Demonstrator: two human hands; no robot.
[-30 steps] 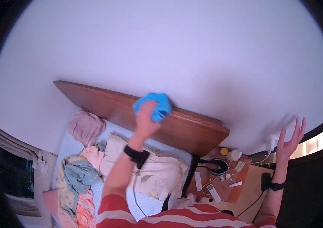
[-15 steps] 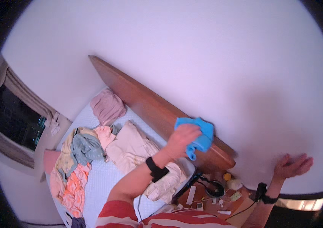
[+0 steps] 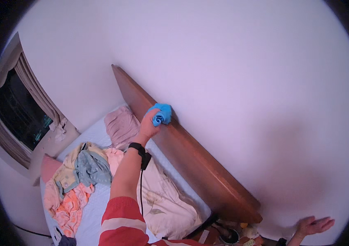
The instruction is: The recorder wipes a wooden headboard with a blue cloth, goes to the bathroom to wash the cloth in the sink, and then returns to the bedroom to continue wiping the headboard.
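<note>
A bright blue cloth (image 3: 163,114) is bunched in my left hand (image 3: 150,125), whose fingers are closed around it. The cloth lies against the top edge of the brown wooden headboard (image 3: 191,160), toward its far half. My left arm reaches forward over the bed, with a black band and a cable at the wrist. Low at the right, my right hand (image 3: 315,226) is held out beside the white wall, fingers stretched, holding nothing.
Below the headboard is a bed with a light blue sheet (image 3: 105,194), a mauve pillow (image 3: 122,125), a pale folded cover (image 3: 166,205) and crumpled blankets (image 3: 92,166). A cluttered bedside table (image 3: 204,236) shows at the bottom. A curtained window (image 3: 24,108) is at left.
My left hand has carried the blue cloth from the headboard's near end to farther along its top edge. My right hand now appears lower. The whole view has shifted.
</note>
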